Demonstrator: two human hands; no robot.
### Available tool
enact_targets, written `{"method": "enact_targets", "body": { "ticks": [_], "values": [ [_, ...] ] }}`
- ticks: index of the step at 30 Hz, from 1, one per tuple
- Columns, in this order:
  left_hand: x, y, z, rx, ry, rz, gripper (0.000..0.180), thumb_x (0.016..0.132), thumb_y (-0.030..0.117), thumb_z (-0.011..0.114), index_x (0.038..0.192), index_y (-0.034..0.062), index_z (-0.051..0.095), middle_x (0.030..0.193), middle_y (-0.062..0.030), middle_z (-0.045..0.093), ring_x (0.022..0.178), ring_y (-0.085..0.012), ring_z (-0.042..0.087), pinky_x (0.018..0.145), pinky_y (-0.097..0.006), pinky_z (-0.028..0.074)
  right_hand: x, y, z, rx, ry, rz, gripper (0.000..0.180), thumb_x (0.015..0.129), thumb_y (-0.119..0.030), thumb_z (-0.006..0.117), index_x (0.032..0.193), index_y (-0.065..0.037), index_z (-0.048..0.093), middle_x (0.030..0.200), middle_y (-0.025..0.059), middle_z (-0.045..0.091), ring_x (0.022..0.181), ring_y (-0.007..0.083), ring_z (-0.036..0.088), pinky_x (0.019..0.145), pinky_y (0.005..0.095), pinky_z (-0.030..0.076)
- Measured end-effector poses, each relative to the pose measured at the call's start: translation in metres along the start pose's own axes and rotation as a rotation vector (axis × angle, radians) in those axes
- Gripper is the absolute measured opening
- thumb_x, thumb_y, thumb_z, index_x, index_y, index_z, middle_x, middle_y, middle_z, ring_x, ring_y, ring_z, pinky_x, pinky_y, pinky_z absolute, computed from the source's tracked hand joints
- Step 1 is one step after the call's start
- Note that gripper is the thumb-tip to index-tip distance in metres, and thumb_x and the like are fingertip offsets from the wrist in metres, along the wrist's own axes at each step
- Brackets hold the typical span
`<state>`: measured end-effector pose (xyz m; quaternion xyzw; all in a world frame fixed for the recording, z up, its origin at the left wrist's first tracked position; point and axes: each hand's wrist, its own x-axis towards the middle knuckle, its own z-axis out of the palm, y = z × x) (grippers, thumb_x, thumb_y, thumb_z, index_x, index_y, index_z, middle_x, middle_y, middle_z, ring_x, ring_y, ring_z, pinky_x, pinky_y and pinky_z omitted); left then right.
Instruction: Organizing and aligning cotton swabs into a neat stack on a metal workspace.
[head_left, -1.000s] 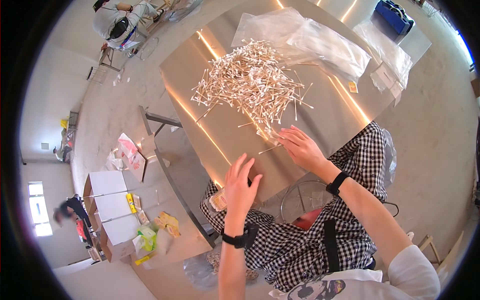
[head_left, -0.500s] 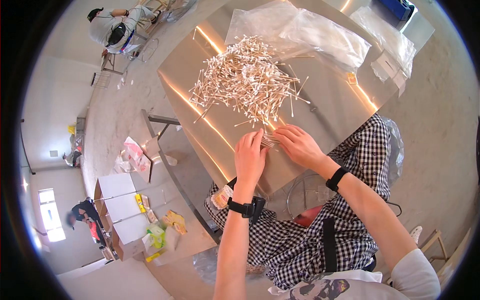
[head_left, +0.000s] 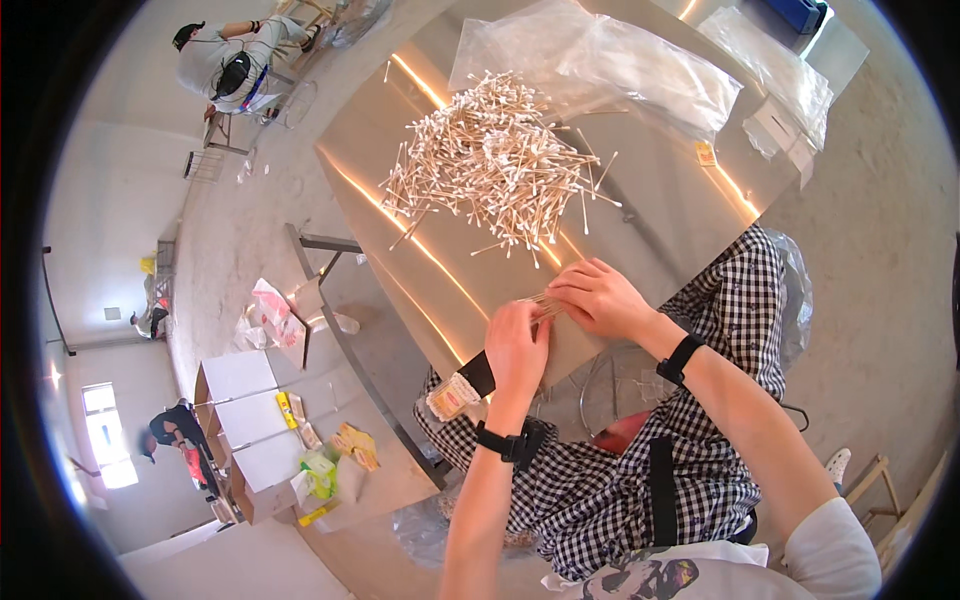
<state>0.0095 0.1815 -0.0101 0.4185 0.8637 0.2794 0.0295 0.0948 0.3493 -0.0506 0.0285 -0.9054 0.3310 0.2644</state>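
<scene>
A big loose heap of cotton swabs (head_left: pixel 495 165) with wooden sticks lies on the shiny metal table (head_left: pixel 660 215). Near the table's front edge, my left hand (head_left: pixel 516 345) and my right hand (head_left: pixel 598 296) meet over a small bundle of swabs (head_left: pixel 545 301). Both hands pinch this bundle between their fingers, just above the tabletop. Each wrist carries a black watch. The bundle's middle is hidden by my fingers.
Clear plastic bags (head_left: pixel 640 75) lie behind the heap, with more bags (head_left: pixel 775 70) at the far right. A small packet (head_left: pixel 453 396) rests on my checked lap. Open cardboard boxes (head_left: pixel 250 420) stand on the floor at left. Another person (head_left: pixel 225 65) sits far off.
My left hand has come from the table's edge up to my right hand. Both now close on a small bundle of swabs; earlier the right hand alone touched loose swabs.
</scene>
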Motion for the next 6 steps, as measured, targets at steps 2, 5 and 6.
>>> {"method": "enact_targets", "body": {
  "ticks": [2, 5, 6],
  "values": [
    [0.013, -0.007, 0.001, -0.239, 0.042, -0.218, 0.02, 0.078, 0.009, 0.076, 0.095, 0.0078, 0.065, 0.094, -0.0092, 0.065, 0.086, -0.0283, 0.063, 0.081, -0.04, 0.049, 0.002, -0.005, -0.001, 0.031, 0.006, 0.0, 0.029, 0.077, -0.01, 0.074, 0.106, -0.008, 0.068, 0.109, 0.0035, 0.066, 0.107, 0.0227, 0.061, 0.093, 0.0366, 0.05],
    [0.043, -0.014, 0.001, -0.308, 0.051, -0.206, 0.031, 0.08, 0.014, 0.077, 0.106, 0.0092, 0.062, 0.102, -0.0085, 0.064, 0.098, -0.0249, 0.06, 0.089, -0.041, 0.047, 0.001, -0.004, -0.004, -0.072, -0.088, -0.061, 0.03, 0.079, -0.012, 0.073, 0.108, -0.007, 0.068, 0.111, 0.0054, 0.065, 0.109, 0.024, 0.061, 0.094, 0.0371, 0.05],
    [0.056, -0.019, -0.001, -0.122, 0.024, 0.019, 0.038, 0.082, 0.018, 0.078, 0.113, 0.01, 0.058, 0.106, -0.007, 0.063, 0.108, -0.0226, 0.057, 0.096, -0.042, 0.044, 0.001, -0.004, -0.005, -0.072, -0.088, -0.06, 0.03, 0.079, -0.012, 0.073, 0.108, -0.007, 0.068, 0.111, 0.0054, 0.065, 0.109, 0.024, 0.061, 0.094, 0.0371, 0.05]
  ]
}}
